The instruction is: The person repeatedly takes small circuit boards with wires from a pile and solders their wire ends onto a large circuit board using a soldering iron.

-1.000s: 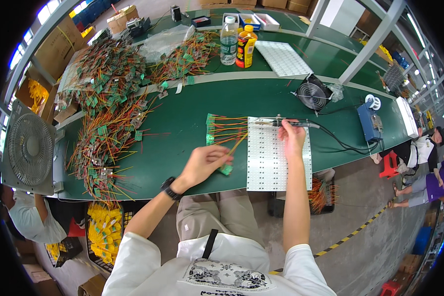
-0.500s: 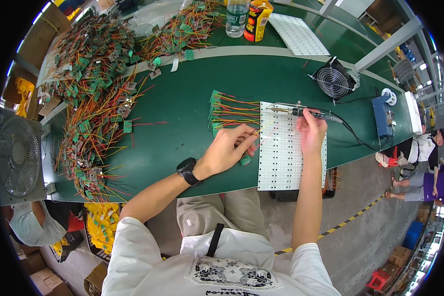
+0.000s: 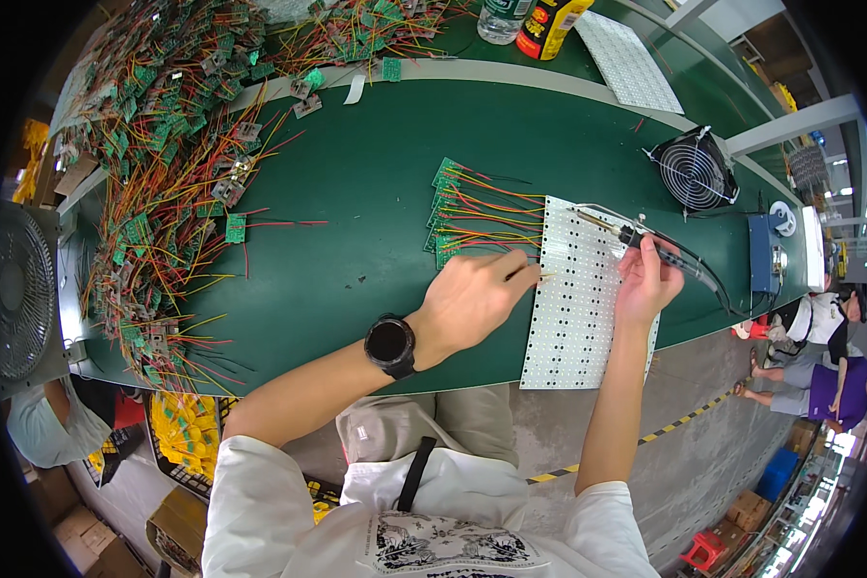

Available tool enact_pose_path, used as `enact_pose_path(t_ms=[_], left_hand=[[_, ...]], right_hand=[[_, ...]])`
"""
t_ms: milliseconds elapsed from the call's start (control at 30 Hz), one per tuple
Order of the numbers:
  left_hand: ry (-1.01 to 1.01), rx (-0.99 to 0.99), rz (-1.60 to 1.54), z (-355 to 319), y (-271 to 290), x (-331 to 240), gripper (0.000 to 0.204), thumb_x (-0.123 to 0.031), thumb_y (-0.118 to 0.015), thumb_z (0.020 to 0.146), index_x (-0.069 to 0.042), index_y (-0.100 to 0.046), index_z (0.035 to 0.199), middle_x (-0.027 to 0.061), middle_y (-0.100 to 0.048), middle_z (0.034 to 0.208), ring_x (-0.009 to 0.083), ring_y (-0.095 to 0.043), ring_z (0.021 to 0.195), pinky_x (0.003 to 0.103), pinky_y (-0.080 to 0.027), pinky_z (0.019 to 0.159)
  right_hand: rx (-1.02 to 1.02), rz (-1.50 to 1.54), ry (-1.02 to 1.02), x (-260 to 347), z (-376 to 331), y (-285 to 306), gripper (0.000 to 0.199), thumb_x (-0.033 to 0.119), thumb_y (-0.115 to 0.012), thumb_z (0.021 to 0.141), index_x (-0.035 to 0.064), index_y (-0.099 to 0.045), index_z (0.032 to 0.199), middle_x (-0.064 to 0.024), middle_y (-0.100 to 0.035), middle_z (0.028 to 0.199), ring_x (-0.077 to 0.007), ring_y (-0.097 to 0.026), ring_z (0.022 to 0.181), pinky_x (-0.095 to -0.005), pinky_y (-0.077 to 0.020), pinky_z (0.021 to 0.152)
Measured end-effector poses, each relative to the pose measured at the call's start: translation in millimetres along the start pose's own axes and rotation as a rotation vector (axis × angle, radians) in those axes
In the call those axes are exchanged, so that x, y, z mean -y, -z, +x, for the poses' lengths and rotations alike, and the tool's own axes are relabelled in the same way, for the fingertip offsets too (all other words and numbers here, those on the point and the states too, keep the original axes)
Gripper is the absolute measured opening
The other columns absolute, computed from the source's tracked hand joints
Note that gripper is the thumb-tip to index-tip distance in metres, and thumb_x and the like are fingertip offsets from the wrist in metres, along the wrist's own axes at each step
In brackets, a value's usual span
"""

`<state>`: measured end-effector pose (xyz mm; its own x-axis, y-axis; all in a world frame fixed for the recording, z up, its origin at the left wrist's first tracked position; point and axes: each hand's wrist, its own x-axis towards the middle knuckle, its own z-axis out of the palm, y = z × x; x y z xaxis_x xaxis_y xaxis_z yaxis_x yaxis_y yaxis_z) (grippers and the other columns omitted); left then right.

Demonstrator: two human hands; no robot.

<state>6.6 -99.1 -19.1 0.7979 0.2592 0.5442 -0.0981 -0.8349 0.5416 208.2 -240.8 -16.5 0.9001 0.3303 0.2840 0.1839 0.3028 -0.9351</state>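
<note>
Panel (image 3: pixel 573 337) on bench (image 3: pixel 356 173); some boards (image 3: pixel 443 207) lined up, wires (image 3: pixel 501 207) at its upper left edge; big heap (image 3: pixel 173 125) not laid out. Right fingers (image 3: pixel 649 258) grip iron (image 3: pixel 632 236); left fingers (image 3: pixel 515 269) bunched by edge, can't tell holding what.

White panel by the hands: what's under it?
Green bench shows along its far and left sides; whatever lies directly beneath the white panel cannot be seen, being covered.

Clear bottle (image 3: pixel 503 21) beside yellow bottle (image 3: pixel 551 27); grey fan (image 3: pixel 14 275) left; red stool (image 3: pixel 703 551), apparently.
</note>
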Motion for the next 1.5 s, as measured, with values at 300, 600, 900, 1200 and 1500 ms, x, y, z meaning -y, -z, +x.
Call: enact_pose_path(t_ms=[300,600,900,1200,1500], left_hand=[[0.099,-0.022,0.013,-2,-4,2,0.010,-0.009,-0.069,0.080,-0.008,-0.067,0.090,0.0013,-0.058,0.080,0.0211,-0.060,0.057,0.034,-0.048,0.047],[0.141,-0.043,-0.006,-2,-5,4,0.010,-0.007,-0.070,0.078,-0.008,-0.067,0.087,0.0008,-0.058,0.079,0.0210,-0.060,0.057,0.034,-0.049,0.048],[0.167,-0.081,-0.022,-4,-8,6,0.009,-0.005,-0.070,0.077,-0.006,-0.067,0.085,0.0023,-0.059,0.079,0.0228,-0.060,0.057,0.035,-0.049,0.049],[0.208,-0.054,-0.031,-4,-7,7,0.008,-0.004,-0.069,0.077,-0.005,-0.066,0.085,0.0046,-0.059,0.079,0.0251,-0.060,0.056,0.036,-0.049,0.049],[0.219,-0.056,-0.043,-5,-7,5,0.007,-0.004,-0.069,0.077,-0.005,-0.065,0.083,0.0048,-0.058,0.079,0.0254,-0.060,0.057,0.036,-0.048,0.050]], right_hand=[[-0.021,-0.077,-0.078,28,7,0,0.015,0.010,-0.065,0.090,-0.0031,-0.062,0.098,-0.0093,-0.063,0.070,-0.0140,-0.056,0.053,-0.0260,-0.0401,0.049],[0.140,-0.020,-0.212,10,-20,24,0.019,0.009,-0.065,0.089,-0.0053,-0.061,0.101,-0.0126,-0.065,0.081,-0.0168,-0.058,0.055,-0.0279,-0.0430,0.047],[0.173,-0.038,-0.194,5,-24,33,0.018,0.007,-0.063,0.089,-0.0067,-0.060,0.101,-0.0136,-0.065,0.085,-0.0170,-0.058,0.055,-0.0281,-0.0448,0.048],[0.211,-0.052,-0.176,6,-25,28,0.021,0.004,-0.064,0.086,-0.0089,-0.061,0.102,-0.0161,-0.066,0.094,-0.0200,-0.058,0.053,-0.0297,-0.0454,0.048],[0.216,-0.069,-0.188,6,-26,31,0.021,0.003,-0.064,0.086,-0.0085,-0.061,0.103,-0.0159,-0.066,0.092,-0.0189,-0.058,0.053,-0.0292,-0.0457,0.048]])
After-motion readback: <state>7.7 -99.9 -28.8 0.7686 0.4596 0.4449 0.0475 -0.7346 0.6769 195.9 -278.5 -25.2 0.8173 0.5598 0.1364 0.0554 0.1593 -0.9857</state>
